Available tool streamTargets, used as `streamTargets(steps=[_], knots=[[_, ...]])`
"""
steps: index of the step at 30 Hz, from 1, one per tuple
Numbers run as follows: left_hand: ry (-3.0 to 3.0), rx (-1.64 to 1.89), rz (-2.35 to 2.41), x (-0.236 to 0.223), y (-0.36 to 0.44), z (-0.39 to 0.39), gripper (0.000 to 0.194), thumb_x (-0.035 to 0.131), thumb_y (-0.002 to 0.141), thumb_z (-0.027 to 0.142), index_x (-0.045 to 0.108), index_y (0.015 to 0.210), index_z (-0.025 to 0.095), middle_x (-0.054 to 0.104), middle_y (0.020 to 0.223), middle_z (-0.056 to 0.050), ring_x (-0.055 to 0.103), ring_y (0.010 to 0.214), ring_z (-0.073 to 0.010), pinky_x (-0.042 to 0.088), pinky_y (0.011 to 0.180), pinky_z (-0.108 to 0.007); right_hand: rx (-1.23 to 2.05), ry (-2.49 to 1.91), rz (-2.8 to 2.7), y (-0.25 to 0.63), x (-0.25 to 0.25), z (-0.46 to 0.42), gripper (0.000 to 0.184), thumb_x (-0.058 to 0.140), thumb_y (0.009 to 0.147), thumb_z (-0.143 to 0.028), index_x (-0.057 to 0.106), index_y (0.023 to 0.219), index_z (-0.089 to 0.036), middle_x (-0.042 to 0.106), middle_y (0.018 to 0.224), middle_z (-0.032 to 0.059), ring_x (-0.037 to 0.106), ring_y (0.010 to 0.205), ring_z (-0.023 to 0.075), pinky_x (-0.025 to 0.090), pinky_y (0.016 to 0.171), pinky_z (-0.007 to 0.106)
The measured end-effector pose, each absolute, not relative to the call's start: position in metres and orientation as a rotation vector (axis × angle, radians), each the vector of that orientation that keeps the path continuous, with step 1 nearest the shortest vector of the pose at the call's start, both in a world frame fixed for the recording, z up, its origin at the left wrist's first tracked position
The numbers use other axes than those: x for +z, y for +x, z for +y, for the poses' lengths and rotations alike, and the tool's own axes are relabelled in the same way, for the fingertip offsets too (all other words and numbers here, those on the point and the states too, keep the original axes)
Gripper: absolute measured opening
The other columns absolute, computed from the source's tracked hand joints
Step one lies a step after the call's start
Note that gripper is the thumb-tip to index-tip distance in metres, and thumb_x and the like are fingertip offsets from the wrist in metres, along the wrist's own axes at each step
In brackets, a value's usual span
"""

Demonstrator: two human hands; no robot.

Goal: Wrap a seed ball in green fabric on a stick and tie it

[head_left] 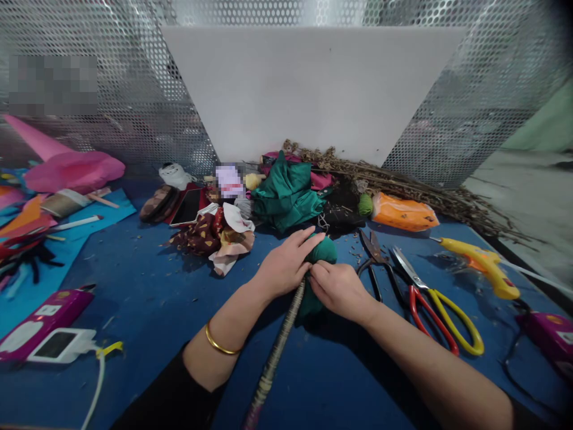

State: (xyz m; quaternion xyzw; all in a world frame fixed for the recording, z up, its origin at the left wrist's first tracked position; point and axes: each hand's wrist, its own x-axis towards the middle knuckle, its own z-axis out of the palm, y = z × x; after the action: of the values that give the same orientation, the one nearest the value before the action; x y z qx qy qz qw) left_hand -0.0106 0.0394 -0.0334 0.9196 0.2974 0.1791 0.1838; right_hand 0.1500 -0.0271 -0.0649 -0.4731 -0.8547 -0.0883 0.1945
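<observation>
A ball-shaped bundle of dark green cloth sits at the upper end of a stick wrapped in cord, which slants down toward the front edge. Over the left side of the bundle lies my left hand, its fingers closed round the cloth. My right hand pinches the cloth just under the ball, beside the stick's top. More green cloth hangs below my right hand. Right of it lie black-handled shears and scissors with red and yellow handles.
A yellow glue gun and orange tissue pack are at the right. Crumpled green cloth, patterned cloth scraps and dry twigs lie behind. Purple device and coloured sheets are left. A white board stands behind.
</observation>
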Motion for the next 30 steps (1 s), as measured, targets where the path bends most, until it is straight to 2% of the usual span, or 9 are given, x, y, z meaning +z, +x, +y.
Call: streamTargets(steps=[5, 8, 12, 20, 30], knots=[[2.841, 0.435, 0.763, -0.02, -0.016, 0.039, 0.064, 0.052, 0.081, 0.012, 0.031, 0.141, 0.02, 0.039, 0.146, -0.009, 0.036, 0.133, -0.0214, 0.038, 0.106, -0.037, -0.319, -1.3, -2.389, 0.147, -0.064, -0.028, 0.027, 0.034, 0.093, -0.02, 0.052, 0.073, -0.017, 0.056, 0.066, 0.0014, 0.044, 0.051, 0.0118, 0.021, 0.051, 0.03], [2.903, 0.391, 0.747, -0.016, -0.016, 0.037, 0.058, 0.045, 0.084, 0.01, 0.032, 0.14, 0.017, 0.038, 0.146, -0.012, 0.037, 0.133, -0.0216, 0.04, 0.105, -0.036, -0.374, -1.295, -2.399, 0.147, -0.063, -0.029, 0.028, 0.034, 0.094, -0.021, 0.053, 0.072, -0.017, 0.056, 0.066, 0.0016, 0.043, 0.05, 0.0125, 0.02, 0.051, 0.031], [2.901, 0.358, 0.76, -0.016, -0.015, 0.036, 0.056, 0.042, 0.085, 0.008, 0.035, 0.139, 0.02, 0.038, 0.146, -0.01, 0.037, 0.133, -0.0214, 0.043, 0.102, -0.036, -0.41, -1.347, -2.448, 0.147, -0.062, -0.031, 0.023, 0.039, 0.092, -0.019, 0.053, 0.074, -0.018, 0.055, 0.066, 0.0015, 0.044, 0.052, 0.0135, 0.021, 0.052, 0.031], [2.892, 0.379, 0.824, -0.031, -0.004, 0.028, 0.065, 0.037, 0.079, 0.001, 0.027, 0.142, 0.015, 0.027, 0.151, -0.015, 0.023, 0.139, -0.027, 0.042, 0.103, -0.044, -0.359, -1.421, -2.474, 0.149, -0.06, -0.028, 0.018, 0.04, 0.09, -0.018, 0.056, 0.082, -0.015, 0.059, 0.074, 0.0049, 0.046, 0.053, 0.0142, 0.021, 0.051, 0.031], [2.457, 0.551, 0.71, -0.031, -0.009, 0.037, 0.061, 0.043, 0.077, 0.006, 0.042, 0.136, 0.023, 0.033, 0.149, -0.007, 0.029, 0.137, -0.0225, 0.029, 0.112, -0.045, -0.134, -1.36, -2.347, 0.153, -0.063, -0.026, 0.026, 0.034, 0.093, -0.022, 0.053, 0.077, -0.016, 0.059, 0.072, 0.0024, 0.048, 0.058, 0.0114, 0.025, 0.054, 0.027]])
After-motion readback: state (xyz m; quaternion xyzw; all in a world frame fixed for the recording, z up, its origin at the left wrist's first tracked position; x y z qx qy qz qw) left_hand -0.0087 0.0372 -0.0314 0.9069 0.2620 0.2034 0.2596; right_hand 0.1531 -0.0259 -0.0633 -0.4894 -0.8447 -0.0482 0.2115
